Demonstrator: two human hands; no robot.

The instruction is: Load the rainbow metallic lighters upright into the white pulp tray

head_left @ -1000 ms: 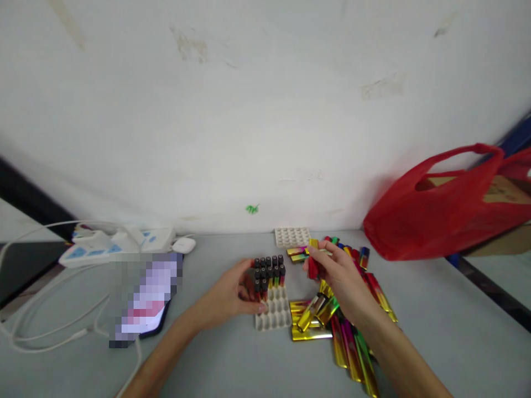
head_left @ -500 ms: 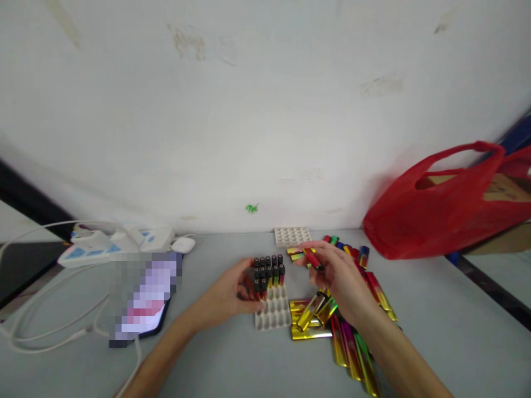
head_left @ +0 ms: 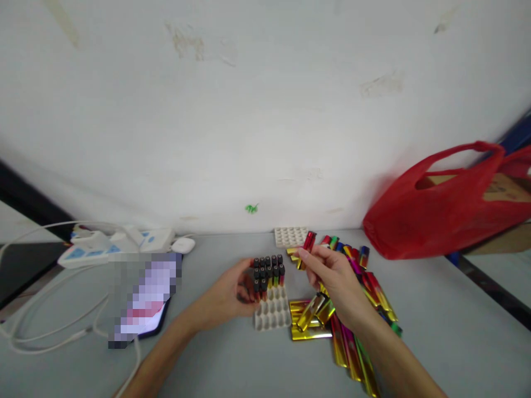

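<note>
Standing upright in several rows in a pale moulded tray (head_left: 272, 315) are black-topped cylinders (head_left: 269, 269) with coloured metallic lower parts; they look like batteries. The tray's front cups hold nothing. My left hand (head_left: 232, 290) is curled against the left side of the tray and its cylinders, index finger at the back and thumb at the front. Between thumb and fingers, my right hand (head_left: 338, 276) pinches a shiny red-and-gold sleeve (head_left: 308, 242), tilted, above the table to the right of the tray. Gold sleeves (head_left: 312, 311) lie below this hand.
A second pale tray (head_left: 290, 236) lies by the wall. Multicoloured sleeves (head_left: 379, 296) spread over the table on the right. A red bag (head_left: 440, 215) with a cardboard box stands at back right. At left are a power strip (head_left: 120, 243), cables and a phone (head_left: 151, 309).
My right hand has turned the red-and-gold sleeve so its red end points up, and shifted it slightly left. My left thumb has drawn back a little on the tray's edge.
</note>
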